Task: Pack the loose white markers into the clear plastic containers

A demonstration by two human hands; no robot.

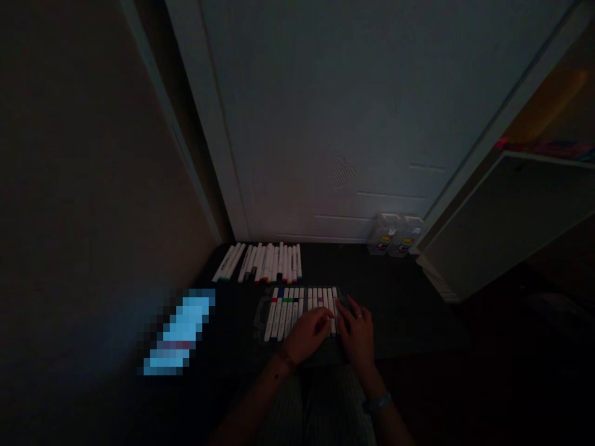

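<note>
A clear plastic case (261, 317) lies unfolded on the dark table, with white markers (279, 319) lined up side by side in both halves. Some show red, blue, green or purple bands. My left hand (305, 334) reaches over the right half, its fingers curled down on a marker (333, 303) near the end of the row. Beside it, my right hand (357, 325) rests at the case's right edge, fingers stretched out and touching the end of the row. The dim light and my hands hide the lower ends of several markers.
Loose white markers (269, 263) lie in a row at the back left of the dark table (409, 310). Two clear cases (385, 235) with colourful labels stand upright against the pale panel (325, 124) behind. A pixelated bright blue shape (183, 328) appears at the left.
</note>
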